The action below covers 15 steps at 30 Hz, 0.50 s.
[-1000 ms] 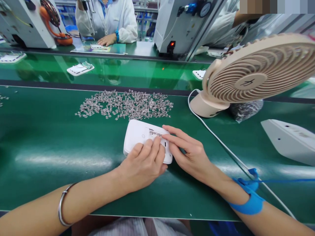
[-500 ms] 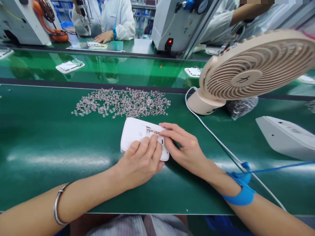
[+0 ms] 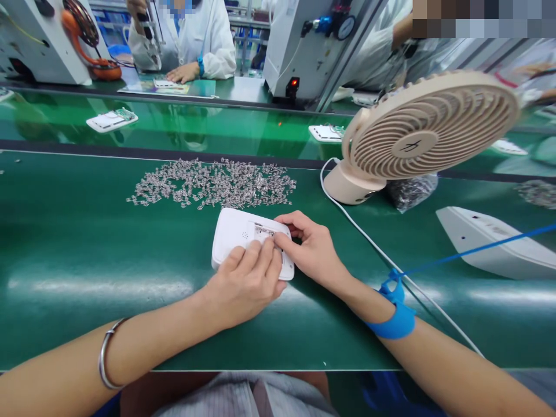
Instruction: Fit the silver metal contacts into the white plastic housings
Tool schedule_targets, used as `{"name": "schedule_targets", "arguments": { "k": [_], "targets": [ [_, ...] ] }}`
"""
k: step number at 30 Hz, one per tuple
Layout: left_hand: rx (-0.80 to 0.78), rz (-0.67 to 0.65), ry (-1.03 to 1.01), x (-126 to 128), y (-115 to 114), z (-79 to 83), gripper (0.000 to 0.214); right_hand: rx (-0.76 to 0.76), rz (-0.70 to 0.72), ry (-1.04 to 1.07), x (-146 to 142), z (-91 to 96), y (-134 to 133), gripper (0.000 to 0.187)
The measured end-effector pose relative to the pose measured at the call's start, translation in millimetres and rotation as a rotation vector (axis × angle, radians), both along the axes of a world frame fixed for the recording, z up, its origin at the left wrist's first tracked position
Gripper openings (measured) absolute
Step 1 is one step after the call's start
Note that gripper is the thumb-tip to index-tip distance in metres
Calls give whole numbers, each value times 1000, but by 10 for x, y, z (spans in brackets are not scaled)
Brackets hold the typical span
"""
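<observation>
A white plastic case [image 3: 230,231] lies tilted on the green bench in front of me, with a small grille of holes and an open recess [image 3: 262,231] with metal contacts inside. My left hand [image 3: 249,278] grips the case from the near side, its fingers bent over the top and their tips by the recess. From the right, my right hand [image 3: 310,246] holds the case's right end. Its thumb presses at the recess and its bent fingers are at the far edge; any small part under the thumb is hidden. Beyond the case spreads a pile of small metal clips [image 3: 217,182].
A beige fan [image 3: 412,145] stands to the right, its white cable [image 3: 369,231] crossing the bench. Near it are a plastic bag [image 3: 410,192] and a white housing [image 3: 495,240]. A blue wrist cord [image 3: 478,249] stretches rightward. Cases with circuit boards [image 3: 112,120] lie on the strip beyond; co-workers sit opposite.
My right hand has shifted slightly left, its fingers curling more and its thumb moving onto the recess. My left hand and the case stay nearly in place. The view has shifted a little.
</observation>
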State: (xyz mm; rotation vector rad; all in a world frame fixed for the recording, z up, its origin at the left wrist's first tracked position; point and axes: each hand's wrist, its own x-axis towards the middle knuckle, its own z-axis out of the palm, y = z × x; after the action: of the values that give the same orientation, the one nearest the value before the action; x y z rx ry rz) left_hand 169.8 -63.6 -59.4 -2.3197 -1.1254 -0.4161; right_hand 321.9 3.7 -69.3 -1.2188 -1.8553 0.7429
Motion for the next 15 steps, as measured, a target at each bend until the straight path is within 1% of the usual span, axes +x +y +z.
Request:
{"name": "schedule_targets", "arguments": {
  "k": [2, 3, 6, 8, 10, 11, 13, 14, 15],
  "targets": [
    [36, 12, 37, 10, -48, 23, 37, 58, 3, -51, 0, 14, 2, 15],
    [56, 41, 75, 13, -79, 38, 36, 109, -13, -75, 2, 40, 1, 17],
    [87, 211, 216, -19, -154, 103, 34, 338, -131, -116, 63, 204, -14, 19],
    [20, 343, 276, -107, -146, 171, 31, 479, -260, -93, 204, 338, -28, 16],
    [-124, 467, 292, -264, -78, 268, 29, 549, -444, -57, 467, 420, -25, 17],
    [-209, 541, 289, -367, -28, 327, 28, 550, -547, -58, 648, 427, -11, 20],
    [-354, 608, 297, -607, 82, 459, 30, 537, -783, -73, 1085, 370, 49, 24],
    [-402, 660, 295, -733, 132, 526, 30, 523, -877, -88, 1323, 318, 92, 25],
    [-427, 746, 275, -857, 176, 591, 30, 534, -954, -94, 1559, 260, 137, 24]
  ]
}}
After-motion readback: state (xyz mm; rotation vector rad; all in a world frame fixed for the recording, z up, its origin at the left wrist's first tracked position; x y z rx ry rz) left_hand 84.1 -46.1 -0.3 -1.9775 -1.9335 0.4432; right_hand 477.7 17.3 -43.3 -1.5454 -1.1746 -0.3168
